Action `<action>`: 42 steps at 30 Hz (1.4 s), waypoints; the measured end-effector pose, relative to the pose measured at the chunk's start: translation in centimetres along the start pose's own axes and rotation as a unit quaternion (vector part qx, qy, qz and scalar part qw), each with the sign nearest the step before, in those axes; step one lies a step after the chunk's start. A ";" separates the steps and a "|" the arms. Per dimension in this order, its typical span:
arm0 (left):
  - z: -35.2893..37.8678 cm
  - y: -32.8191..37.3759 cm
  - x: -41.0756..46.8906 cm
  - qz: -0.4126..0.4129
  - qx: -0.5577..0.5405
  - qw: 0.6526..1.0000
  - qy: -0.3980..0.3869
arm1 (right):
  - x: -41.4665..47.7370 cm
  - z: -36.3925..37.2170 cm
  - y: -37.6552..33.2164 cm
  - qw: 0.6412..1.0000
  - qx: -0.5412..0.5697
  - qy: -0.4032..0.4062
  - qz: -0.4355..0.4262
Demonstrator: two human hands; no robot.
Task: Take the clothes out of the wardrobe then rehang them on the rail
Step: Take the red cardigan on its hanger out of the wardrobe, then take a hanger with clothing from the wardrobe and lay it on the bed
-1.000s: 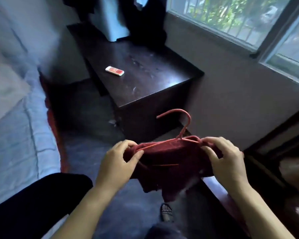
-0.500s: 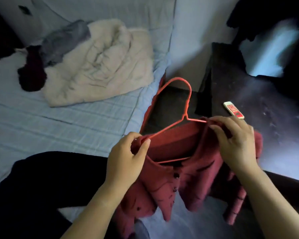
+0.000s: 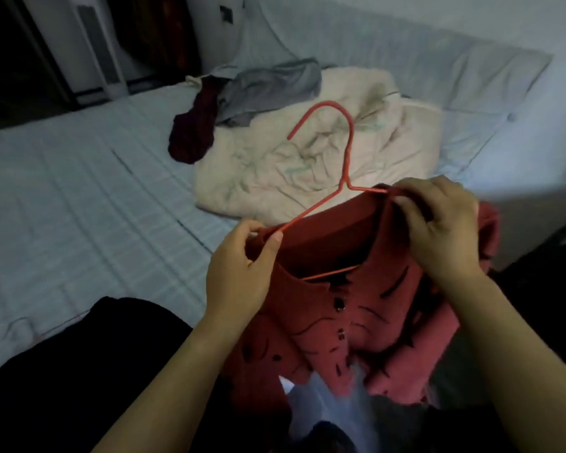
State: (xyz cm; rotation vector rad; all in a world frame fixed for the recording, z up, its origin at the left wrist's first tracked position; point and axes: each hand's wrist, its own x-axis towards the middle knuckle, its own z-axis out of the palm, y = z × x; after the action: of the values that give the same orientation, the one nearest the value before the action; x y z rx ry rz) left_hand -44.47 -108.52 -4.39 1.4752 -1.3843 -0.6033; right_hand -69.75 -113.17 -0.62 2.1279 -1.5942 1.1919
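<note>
Both left hand (image 3: 239, 276) and right hand (image 3: 438, 223) pinch red cardigan (image 3: 373, 308) on hanger (image 3: 347, 152).

Dim, bluish light; dark corners; soft blur; wide-angle bending.

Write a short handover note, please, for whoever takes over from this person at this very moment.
Left hand pinches one shoulder of the red cardigan and the hanger arm.
Right hand grips the other shoulder.
The hanger sits inside the neckline, hook free.
Left to do: settle the shoulders, hang it on the rail, not in view.
A cream bundle, a grey garment and a dark red garment lie on the bed.
</note>
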 end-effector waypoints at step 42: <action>1.8 0.5 -29.2 -0.564 0.320 0.642 0.408 | -15.4 12.1 -21.1 0.539 0.334 -0.467 -0.617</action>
State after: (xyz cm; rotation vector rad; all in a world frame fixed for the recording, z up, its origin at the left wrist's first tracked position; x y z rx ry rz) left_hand -52.86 -81.60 -12.22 2.6964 0.2710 -0.0193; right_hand -46.72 -101.67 -13.54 3.4076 0.8477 -0.0306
